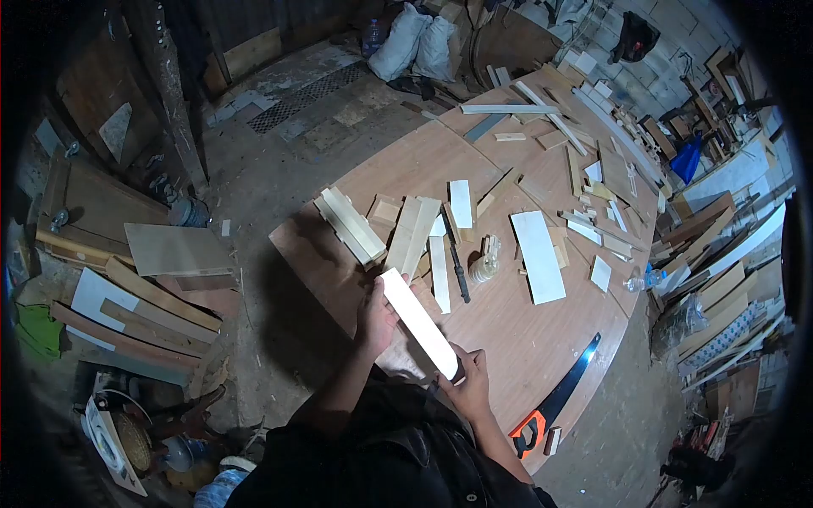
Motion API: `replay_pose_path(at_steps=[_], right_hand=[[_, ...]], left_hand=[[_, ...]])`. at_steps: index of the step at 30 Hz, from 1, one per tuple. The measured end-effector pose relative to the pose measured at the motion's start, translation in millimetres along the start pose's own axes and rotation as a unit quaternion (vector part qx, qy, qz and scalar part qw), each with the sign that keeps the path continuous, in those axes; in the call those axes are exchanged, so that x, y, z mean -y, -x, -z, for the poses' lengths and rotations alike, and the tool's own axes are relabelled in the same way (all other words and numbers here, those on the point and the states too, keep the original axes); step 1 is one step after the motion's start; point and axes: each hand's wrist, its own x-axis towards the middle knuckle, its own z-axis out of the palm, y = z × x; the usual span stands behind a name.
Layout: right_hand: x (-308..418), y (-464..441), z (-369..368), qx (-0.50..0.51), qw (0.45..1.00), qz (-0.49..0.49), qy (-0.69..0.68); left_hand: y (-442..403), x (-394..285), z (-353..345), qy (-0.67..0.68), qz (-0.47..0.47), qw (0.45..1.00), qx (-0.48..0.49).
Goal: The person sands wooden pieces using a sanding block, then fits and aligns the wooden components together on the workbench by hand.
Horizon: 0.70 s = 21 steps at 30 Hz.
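A narrow, pale wooden board [419,323] slants across in front of my body, above the near edge of the table. My left hand [375,322] is closed around its upper left end. At the lower right end, the fingers of my right hand [471,389] grip the board too. A small dark patch shows between that hand and the board; I cannot make out what it is. Just beyond the board lie a white strip [439,275], a dark slim tool [460,273] and a pair of light planks [412,233]. A clear jar [485,264] stands right of them.
On the wooden table [500,356] an orange-handled handsaw [559,398] lies near the right edge. Stacked wood pieces [349,224] sit at the left edge, a white panel [538,256] farther right. Offcuts [525,110] cover the far end. Boards [140,313] lean at the left.
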Motion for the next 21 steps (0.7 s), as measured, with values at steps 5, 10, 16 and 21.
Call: replay_pose_path(at_steps=[5,10,16,21], right_hand=[[9,1,-11,-0.013,1.000,0.002,-0.003],[27,-9,-23,-0.019,0.999,0.025,0.013],[44,-16,-38,-0.026,0.999,0.038,-0.025],[33,-11,-35,0.133,0.930,-0.105,-0.325]], left_hand=[[-7,-13,19,0.009,-0.021,1.000,-0.005],[-4,-41,27,0.002,-0.051,0.998,-0.024],[2,-72,46,-0.025,-0.071,0.996,-0.057],[10,-80,61,-0.052,-0.084,0.995,0.006]])
